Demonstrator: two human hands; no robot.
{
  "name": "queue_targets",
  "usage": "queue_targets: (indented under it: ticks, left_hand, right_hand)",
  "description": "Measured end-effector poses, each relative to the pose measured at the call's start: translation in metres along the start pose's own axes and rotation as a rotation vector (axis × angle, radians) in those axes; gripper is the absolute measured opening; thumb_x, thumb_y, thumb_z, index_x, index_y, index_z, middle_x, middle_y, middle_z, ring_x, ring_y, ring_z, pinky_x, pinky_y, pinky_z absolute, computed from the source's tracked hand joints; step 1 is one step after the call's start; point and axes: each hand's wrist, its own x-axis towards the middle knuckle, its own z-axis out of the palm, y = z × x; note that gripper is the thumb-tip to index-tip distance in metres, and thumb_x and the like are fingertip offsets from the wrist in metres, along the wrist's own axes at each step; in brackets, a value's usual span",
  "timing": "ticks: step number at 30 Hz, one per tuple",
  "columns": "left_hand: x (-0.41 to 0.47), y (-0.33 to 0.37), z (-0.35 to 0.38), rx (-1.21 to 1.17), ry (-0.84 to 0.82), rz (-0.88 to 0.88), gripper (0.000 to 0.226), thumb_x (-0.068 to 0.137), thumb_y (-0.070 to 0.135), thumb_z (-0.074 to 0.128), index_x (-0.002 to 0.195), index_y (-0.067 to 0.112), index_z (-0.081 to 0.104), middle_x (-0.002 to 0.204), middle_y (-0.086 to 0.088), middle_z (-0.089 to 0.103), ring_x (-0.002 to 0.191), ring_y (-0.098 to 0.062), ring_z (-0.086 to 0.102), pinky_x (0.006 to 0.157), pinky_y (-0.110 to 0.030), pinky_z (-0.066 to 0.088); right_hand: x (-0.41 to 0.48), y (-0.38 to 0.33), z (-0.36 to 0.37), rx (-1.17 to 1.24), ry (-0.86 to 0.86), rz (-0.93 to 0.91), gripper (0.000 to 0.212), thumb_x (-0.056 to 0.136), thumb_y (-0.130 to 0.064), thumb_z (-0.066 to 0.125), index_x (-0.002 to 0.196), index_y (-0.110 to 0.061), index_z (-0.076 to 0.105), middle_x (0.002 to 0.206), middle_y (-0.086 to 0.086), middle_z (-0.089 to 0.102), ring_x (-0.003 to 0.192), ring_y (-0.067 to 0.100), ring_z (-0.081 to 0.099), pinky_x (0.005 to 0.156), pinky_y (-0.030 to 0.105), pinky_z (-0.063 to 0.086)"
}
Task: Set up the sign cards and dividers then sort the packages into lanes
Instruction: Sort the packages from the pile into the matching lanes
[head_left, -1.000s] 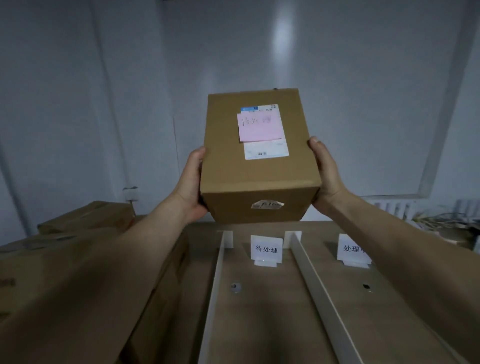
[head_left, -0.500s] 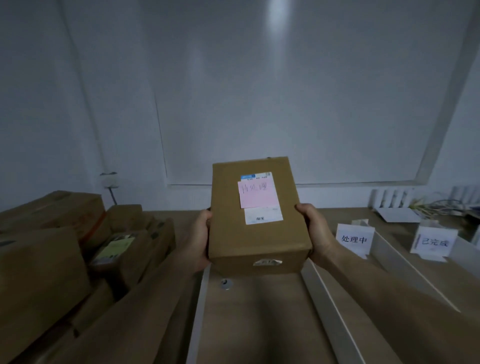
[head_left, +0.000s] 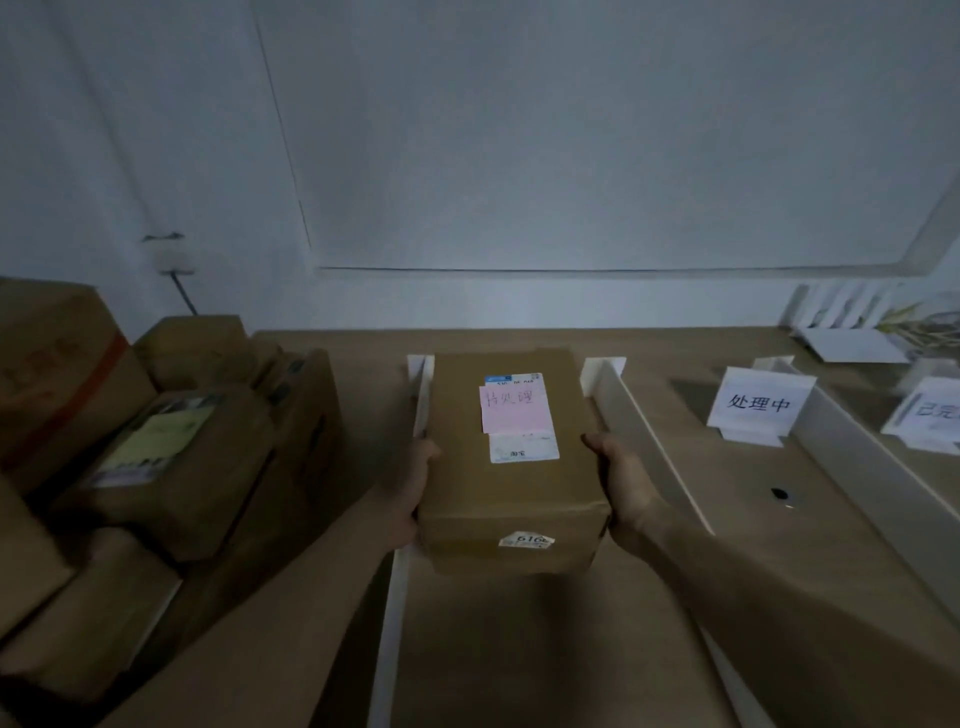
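Note:
A brown cardboard package (head_left: 511, 483) with a pink handwritten note and white labels lies in the leftmost lane, between the left white divider (head_left: 397, 587) and the second divider (head_left: 644, 441). My left hand (head_left: 410, 488) holds its left side and my right hand (head_left: 626, 478) holds its right side. The package hides the lane's own sign card. A sign card (head_left: 758, 402) stands at the far end of the middle lane, and another sign card (head_left: 930, 413) stands in the right lane, cut off by the frame edge. A third divider (head_left: 872, 467) separates those two lanes.
A pile of several cardboard boxes (head_left: 156, 457) crowds the table's left side, close to the left divider. The wooden table (head_left: 519, 649) shows a small dark hole (head_left: 778, 492) in the middle lane. White items and a plant (head_left: 883, 327) sit at the back right by the wall.
Both hands have brought the package down from chest height and forward into the leftmost lane, covering that lane's sign card. The view has tilted, showing the lanes to the right.

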Motion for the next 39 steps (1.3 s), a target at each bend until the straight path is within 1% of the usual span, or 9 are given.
queue_targets:
  ticks: [3, 9, 13, 16, 19, 24, 30, 35, 39]
  left_hand:
    - [0.023, -0.013, -0.003, 0.074, 0.025, -0.004, 0.034, 0.103, 0.029, 0.039, 0.132, 0.022, 0.054, 0.115, -0.010, 0.070, 0.106, -0.029, 0.068, 0.095, -0.050, 0.054]
    - [0.060, -0.027, -0.005, 0.219, 0.110, 0.049, 0.040, 0.105, 0.020, 0.036, 0.143, 0.026, 0.047, 0.117, -0.004, 0.068, 0.106, -0.024, 0.067, 0.096, -0.048, 0.054]
    - [0.071, -0.032, -0.004, 0.300, 0.177, 0.085, 0.049, 0.106, 0.016, 0.037, 0.149, 0.038, 0.034, 0.123, 0.005, 0.060, 0.106, -0.016, 0.061, 0.091, -0.039, 0.053]
    - [0.084, -0.038, -0.007, 0.405, 0.256, 0.131, 0.054, 0.104, 0.021, 0.040, 0.156, 0.031, 0.030, 0.148, 0.000, 0.048, 0.127, -0.021, 0.052, 0.108, -0.050, 0.045]
    - [0.082, -0.036, -0.005, 0.483, 0.341, 0.153, 0.054, 0.103, 0.021, 0.042, 0.155, 0.029, 0.032, 0.153, 0.000, 0.044, 0.135, -0.023, 0.047, 0.113, -0.049, 0.039]
    - [0.073, -0.031, 0.001, 0.557, 0.392, 0.160, 0.050, 0.104, 0.011, 0.041, 0.153, 0.019, 0.035, 0.151, -0.004, 0.044, 0.137, -0.023, 0.043, 0.103, -0.033, 0.035]
    - [0.066, -0.030, -0.002, 0.609, 0.422, 0.175, 0.051, 0.102, 0.012, 0.045, 0.152, 0.017, 0.037, 0.150, -0.005, 0.046, 0.135, -0.024, 0.044, 0.104, -0.035, 0.037]
    - [0.047, -0.023, -0.007, 0.639, 0.506, 0.190, 0.055, 0.102, 0.018, 0.048, 0.155, 0.020, 0.032, 0.155, -0.006, 0.040, 0.141, -0.026, 0.040, 0.115, -0.047, 0.036]
    - [0.014, -0.004, -0.007, 0.625, 0.521, 0.246, 0.054, 0.101, 0.021, 0.050, 0.153, 0.020, 0.035, 0.153, -0.005, 0.044, 0.138, -0.025, 0.043, 0.114, -0.044, 0.038]
  right_hand:
    - [0.022, 0.020, -0.002, 0.022, -0.015, 0.063, 0.043, 0.104, -0.037, 0.038, 0.124, -0.012, 0.067, 0.106, 0.012, 0.077, 0.085, 0.025, 0.077, 0.060, 0.026, 0.057]
    - [0.058, 0.046, 0.003, 0.066, -0.029, 0.140, 0.035, 0.106, -0.032, 0.041, 0.126, -0.013, 0.063, 0.110, 0.016, 0.076, 0.097, 0.033, 0.073, 0.073, 0.038, 0.058]
    - [0.075, 0.058, 0.005, 0.029, -0.038, 0.172, 0.027, 0.106, -0.030, 0.042, 0.120, -0.022, 0.063, 0.107, 0.013, 0.077, 0.097, 0.032, 0.073, 0.076, 0.040, 0.059]
    - [0.088, 0.061, 0.005, -0.004, -0.050, 0.153, 0.025, 0.107, -0.028, 0.041, 0.124, -0.026, 0.060, 0.099, 0.007, 0.078, 0.082, 0.022, 0.077, 0.061, 0.033, 0.059]
    - [0.097, 0.063, 0.007, -0.039, -0.059, 0.109, 0.027, 0.107, -0.023, 0.040, 0.127, -0.027, 0.058, 0.097, 0.004, 0.077, 0.075, 0.017, 0.077, 0.053, 0.026, 0.057]
    - [0.099, 0.064, 0.009, -0.061, -0.065, 0.108, 0.032, 0.107, -0.021, 0.040, 0.133, -0.031, 0.055, 0.105, 0.004, 0.077, 0.086, 0.021, 0.076, 0.061, 0.031, 0.059]
    - [0.091, 0.054, 0.010, -0.093, -0.060, 0.114, 0.032, 0.104, -0.028, 0.051, 0.136, -0.028, 0.049, 0.111, 0.007, 0.074, 0.097, 0.027, 0.073, 0.072, 0.036, 0.058]
    - [0.080, 0.043, 0.007, -0.142, -0.029, 0.093, 0.056, 0.097, -0.042, 0.060, 0.149, -0.029, 0.041, 0.122, 0.008, 0.071, 0.100, 0.028, 0.073, 0.091, 0.049, 0.058]
    - [0.063, 0.024, 0.007, -0.281, 0.077, -0.056, 0.065, 0.094, -0.051, 0.061, 0.152, -0.034, 0.038, 0.141, 0.006, 0.057, 0.114, 0.025, 0.062, 0.090, 0.044, 0.052]
